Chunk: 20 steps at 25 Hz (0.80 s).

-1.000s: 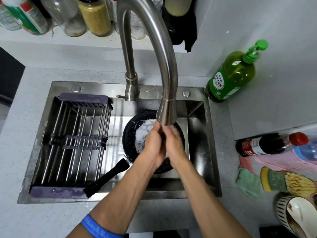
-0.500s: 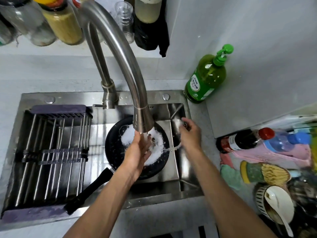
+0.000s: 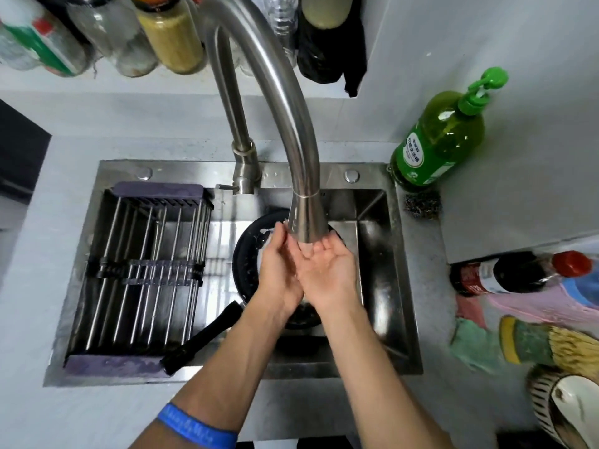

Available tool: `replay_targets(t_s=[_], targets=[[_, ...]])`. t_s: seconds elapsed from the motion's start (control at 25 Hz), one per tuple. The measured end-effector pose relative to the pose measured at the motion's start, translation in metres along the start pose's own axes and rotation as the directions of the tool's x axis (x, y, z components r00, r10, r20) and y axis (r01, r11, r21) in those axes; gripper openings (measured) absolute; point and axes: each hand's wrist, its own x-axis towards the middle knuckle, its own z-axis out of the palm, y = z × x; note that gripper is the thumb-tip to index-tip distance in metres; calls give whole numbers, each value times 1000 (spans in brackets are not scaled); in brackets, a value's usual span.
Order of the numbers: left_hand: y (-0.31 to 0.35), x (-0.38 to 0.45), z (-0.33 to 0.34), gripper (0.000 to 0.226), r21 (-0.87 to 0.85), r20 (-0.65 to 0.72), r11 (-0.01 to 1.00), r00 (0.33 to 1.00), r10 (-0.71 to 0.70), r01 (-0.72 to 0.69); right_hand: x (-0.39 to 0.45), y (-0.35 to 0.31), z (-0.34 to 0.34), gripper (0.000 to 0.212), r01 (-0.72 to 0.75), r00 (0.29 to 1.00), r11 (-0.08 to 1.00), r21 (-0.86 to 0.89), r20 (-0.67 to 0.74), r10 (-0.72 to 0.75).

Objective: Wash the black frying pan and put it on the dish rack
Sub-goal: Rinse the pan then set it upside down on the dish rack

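We note both hands under faucet (image 3: 304, 222), palms together: left hand (image 3: 278, 270), right hand (image 3: 327, 270), fingers relaxed, holding nothing. Black frying pan (image 3: 246, 264) in sink (image 3: 372, 254), sudsy. We judge: rinse step. Next: grip handle (image 3: 201, 341), lift onto dish rack (image 3: 142, 270).

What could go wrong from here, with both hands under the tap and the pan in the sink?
1. The pan still holds foam; wet hands may slip on its handle when lifting.
2. The handle rests on the rack's near edge, so it may catch when the pan is lifted.
3. The left hand and right hand sit under the spout, so water may splash out.
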Motion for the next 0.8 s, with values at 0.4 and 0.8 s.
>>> replay_targets(t_s=[0.4, 0.8], targets=[[2, 0, -23, 18, 627, -9, 732, 936, 351, -268, 5, 4, 11, 31, -127, 991, 899, -420, -95, 96], [101, 26, -165, 45, 881, 42, -469, 979, 201, 58, 10, -2, -2, 39, -114, 993, 786, -608, -92, 73]])
